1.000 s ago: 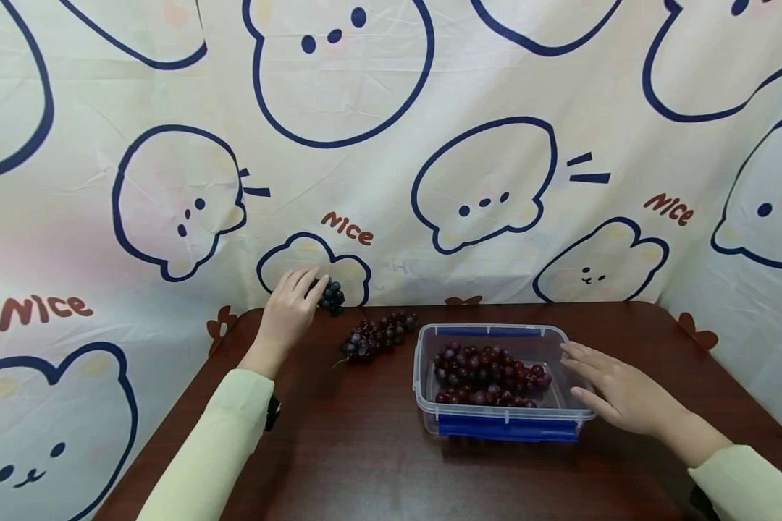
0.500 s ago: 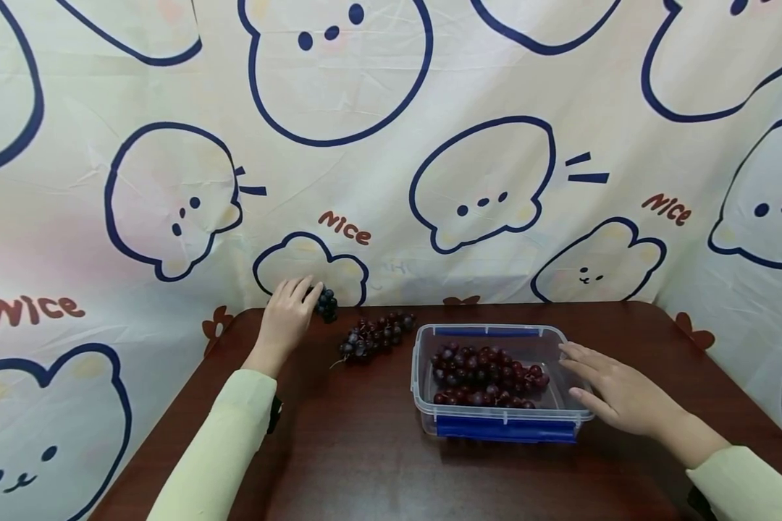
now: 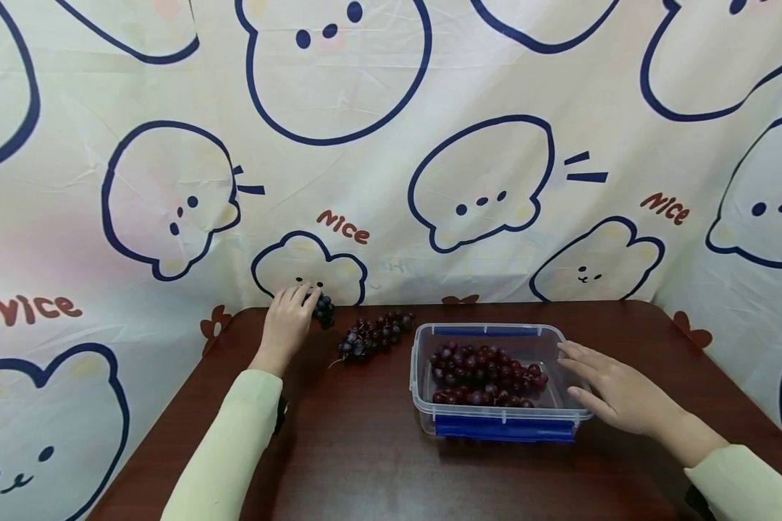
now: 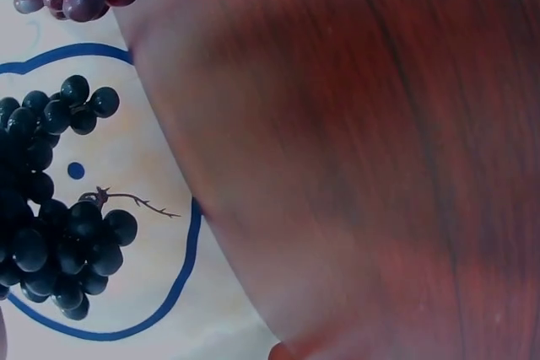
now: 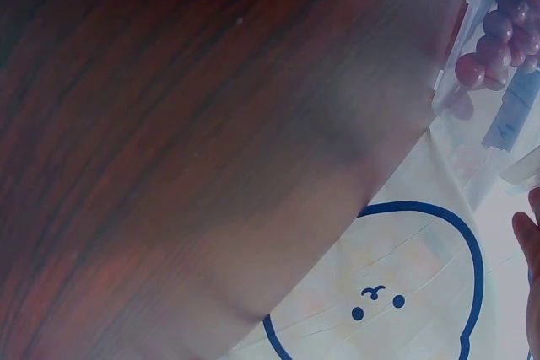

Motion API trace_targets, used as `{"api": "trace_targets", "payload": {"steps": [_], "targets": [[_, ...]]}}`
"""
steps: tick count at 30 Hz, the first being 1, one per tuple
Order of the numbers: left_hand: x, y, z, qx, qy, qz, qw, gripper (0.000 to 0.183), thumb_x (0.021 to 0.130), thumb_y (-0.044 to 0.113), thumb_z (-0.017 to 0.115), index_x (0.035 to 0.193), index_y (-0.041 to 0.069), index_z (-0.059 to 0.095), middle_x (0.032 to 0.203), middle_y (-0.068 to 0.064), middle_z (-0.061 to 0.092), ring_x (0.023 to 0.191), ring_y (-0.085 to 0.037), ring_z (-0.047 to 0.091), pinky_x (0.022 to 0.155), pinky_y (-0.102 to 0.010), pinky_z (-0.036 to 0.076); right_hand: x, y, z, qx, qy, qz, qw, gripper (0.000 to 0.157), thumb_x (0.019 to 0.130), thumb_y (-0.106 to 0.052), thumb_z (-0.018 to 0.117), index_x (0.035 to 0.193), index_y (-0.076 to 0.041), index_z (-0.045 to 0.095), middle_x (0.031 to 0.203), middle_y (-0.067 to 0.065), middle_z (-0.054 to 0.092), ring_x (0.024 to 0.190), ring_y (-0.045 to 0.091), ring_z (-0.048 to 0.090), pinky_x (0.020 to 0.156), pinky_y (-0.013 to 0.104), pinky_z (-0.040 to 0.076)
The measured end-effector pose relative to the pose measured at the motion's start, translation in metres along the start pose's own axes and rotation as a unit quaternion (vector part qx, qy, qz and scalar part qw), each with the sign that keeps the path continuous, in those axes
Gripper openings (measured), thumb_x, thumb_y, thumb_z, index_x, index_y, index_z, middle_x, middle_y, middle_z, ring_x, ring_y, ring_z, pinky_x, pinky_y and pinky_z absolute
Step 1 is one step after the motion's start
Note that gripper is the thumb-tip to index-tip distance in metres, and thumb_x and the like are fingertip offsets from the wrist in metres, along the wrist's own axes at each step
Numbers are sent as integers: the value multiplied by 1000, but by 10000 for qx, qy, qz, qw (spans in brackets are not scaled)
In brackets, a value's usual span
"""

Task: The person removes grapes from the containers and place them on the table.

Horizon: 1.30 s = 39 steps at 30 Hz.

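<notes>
We note the left grip (image 3: 288,318) with its fingertips clamped on the dark grape bunch (image 3: 324,312) at the far left of the table (image 3: 352,449); we cannot tell whether the fruit touches the surface. We find the right grip (image 3: 625,387) with fingers straight and apart, resting at the right rim of the clear container (image 3: 495,412), which holds red grapes (image 3: 485,369). Between the left grip and the container lies a purple bunch (image 3: 376,335), on the table and well within the left grip's reach. In our judgement, three faults are possible: berries may detach if the fingertips squeeze hard or hold only a few of them; the dark bunch may catch the purple bunch if carried low towards the container; and the container may slide if the right grip, not wrapped round the rim, pushes sideways
</notes>
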State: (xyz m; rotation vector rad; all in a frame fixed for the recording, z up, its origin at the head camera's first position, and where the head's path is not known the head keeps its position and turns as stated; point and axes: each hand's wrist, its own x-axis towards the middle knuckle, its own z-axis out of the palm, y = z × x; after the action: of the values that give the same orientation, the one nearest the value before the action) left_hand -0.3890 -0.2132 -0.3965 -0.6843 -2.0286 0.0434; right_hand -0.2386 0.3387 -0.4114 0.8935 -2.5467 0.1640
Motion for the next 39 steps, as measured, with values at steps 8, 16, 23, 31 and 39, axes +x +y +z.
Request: {"api": "trace_targets", "payload": {"steps": [8, 16, 23, 31, 39], "targets": [[-5, 3, 7, -11, -187, -396, 9990, 38, 77, -7, 76, 114, -2, 70, 112, -21, 65, 99, -38, 61, 84, -49, 50, 1, -1, -3, 42, -18, -17, 10000, 46, 88, -26, 69, 127, -2, 63, 140, 18, 50, 125, 37, 48, 107, 14, 9], [-13, 7, 14, -150, -463, -891, 9948, 41, 77, -8, 75, 117, -3, 68, 116, -21, 64, 98, -39, 62, 82, -49, 51, 1, 1, 0, 37, 9, -60, 10000, 46, 87, -25, 70, 125, -1, 63, 140, 19, 50, 125, 38, 49, 106, 11, 4], [-17, 10, 16, -93, -759, -1257, 9891, 39, 77, -8, 72, 116, -5, 67, 118, -21, 63, 93, -41, 63, 77, -50, 51, 1, 0, 1, -29, -83, 75, 9999, 47, 86, -26, 72, 126, -2, 63, 140, 17, 50, 126, 36, 48, 106, 13, 5], [-16, 11, 11, 161, -1407, -1549, 9777, 36, 83, -1, 71, 119, -3, 66, 118, -19, 63, 89, -41, 62, 74, -52, 50, 2, 1, -1, 19, -64, 7, 10000, 47, 86, -24, 71, 126, -1, 62, 140, 19, 50, 126, 38, 47, 109, 16, 8], [-15, 11, 12, 377, -2010, -1525, 9669, 30, 86, 2, 69, 115, -1, 68, 110, -21, 64, 93, -40, 61, 76, -53, 49, 1, -1, -3, 75, -18, -26, 10000, 47, 86, -24, 71, 126, -1, 62, 140, 19, 50, 125, 39, 48, 105, 11, 2]]}}
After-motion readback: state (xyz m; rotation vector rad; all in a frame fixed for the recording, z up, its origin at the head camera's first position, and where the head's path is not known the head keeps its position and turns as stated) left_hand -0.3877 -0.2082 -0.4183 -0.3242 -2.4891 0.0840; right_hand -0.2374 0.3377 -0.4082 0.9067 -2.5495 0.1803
